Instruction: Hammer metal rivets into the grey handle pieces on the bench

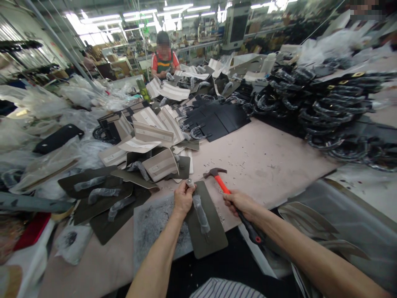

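Note:
My left hand point(183, 198) is closed around a short, pale cylindrical piece point(190, 182) with a round metal-looking top; its exact kind is unclear. It stands at the upper end of a dark olive panel point(214, 219), which carries a plastic-wrapped handle point(201, 213). Under the panel's left part lies a worn, speckled grey board point(149, 223). To the right, my right hand point(237, 202) grips a claw hammer point(221, 182) by its orange and black handle, the head just above the table and apart from the cylinder.
Olive panels with wrapped handles point(114, 198) lie at left, beige-backed panels point(158, 161) beyond. Black panels with wrapped handles point(335, 111) are heaped at right. Tiny bits dot the table point(263, 165). A co-worker point(164, 60) is across the table. Plastic bags point(40, 99) crowd the left.

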A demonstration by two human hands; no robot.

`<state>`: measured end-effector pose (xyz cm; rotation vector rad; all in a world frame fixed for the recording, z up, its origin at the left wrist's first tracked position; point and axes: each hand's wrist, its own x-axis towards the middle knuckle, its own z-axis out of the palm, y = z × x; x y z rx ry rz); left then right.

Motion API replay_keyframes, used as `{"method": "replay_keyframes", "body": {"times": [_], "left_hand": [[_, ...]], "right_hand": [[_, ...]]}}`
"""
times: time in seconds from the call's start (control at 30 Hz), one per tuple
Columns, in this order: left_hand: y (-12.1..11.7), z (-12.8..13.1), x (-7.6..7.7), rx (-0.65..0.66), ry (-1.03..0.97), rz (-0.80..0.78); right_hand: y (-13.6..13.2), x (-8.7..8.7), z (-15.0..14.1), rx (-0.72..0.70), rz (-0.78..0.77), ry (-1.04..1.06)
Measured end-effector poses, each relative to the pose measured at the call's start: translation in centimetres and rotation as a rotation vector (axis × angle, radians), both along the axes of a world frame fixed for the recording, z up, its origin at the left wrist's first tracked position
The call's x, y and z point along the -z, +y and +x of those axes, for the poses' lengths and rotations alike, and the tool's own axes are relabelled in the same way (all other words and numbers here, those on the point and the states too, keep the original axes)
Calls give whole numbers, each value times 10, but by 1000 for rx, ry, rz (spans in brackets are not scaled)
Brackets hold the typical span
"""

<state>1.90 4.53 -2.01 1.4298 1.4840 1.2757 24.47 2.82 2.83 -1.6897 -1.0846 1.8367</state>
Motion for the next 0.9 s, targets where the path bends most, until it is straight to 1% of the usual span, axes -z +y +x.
{"method": "replay_keyframes", "body": {"times": [0.03, 0.07, 0.17, 0.23, 0.27, 0.33, 0.4, 0.47, 0.53, 0.67, 0.73, 0.83, 0.9], "left_hand": [[0, 0, -2, 18, 4, 12], [-1, -1, -3, 43, 3, 22], [-2, -4, -10, 119, -12, 31], [-1, -6, -13, 163, -17, 20], [0, -6, -14, 179, -21, 10], [2, -5, -14, 174, -42, -7], [4, -3, -12, 103, -66, -10], [4, 1, -9, 24, -57, 3], [3, 4, -7, -19, -28, 22], [-1, 7, -5, -18, -5, 48], [-2, 7, -4, -15, 21, 67], [-3, 7, -4, -9, 42, 92], [-3, 7, -3, -1, 37, 89]], "right_hand": [[0, -10, -2, 5, 64, -12], [1, -21, -4, -5, 164, -42], [2, -57, -7, -108, 590, -262], [1, -73, -8, -185, 802, -454], [0, -77, -8, -222, 856, -536], [-3, -77, -8, -294, 871, -638], [-5, -70, -9, -346, 819, -660], [-7, -65, -8, -360, 762, -656], [-8, -66, -7, -355, 731, -654], [-7, -76, -2, -347, 756, -719], [-6, -76, 0, -369, 801, -785], [-3, -75, 4, -425, 823, -867], [2, -84, 6, -438, 845, -879]]}}
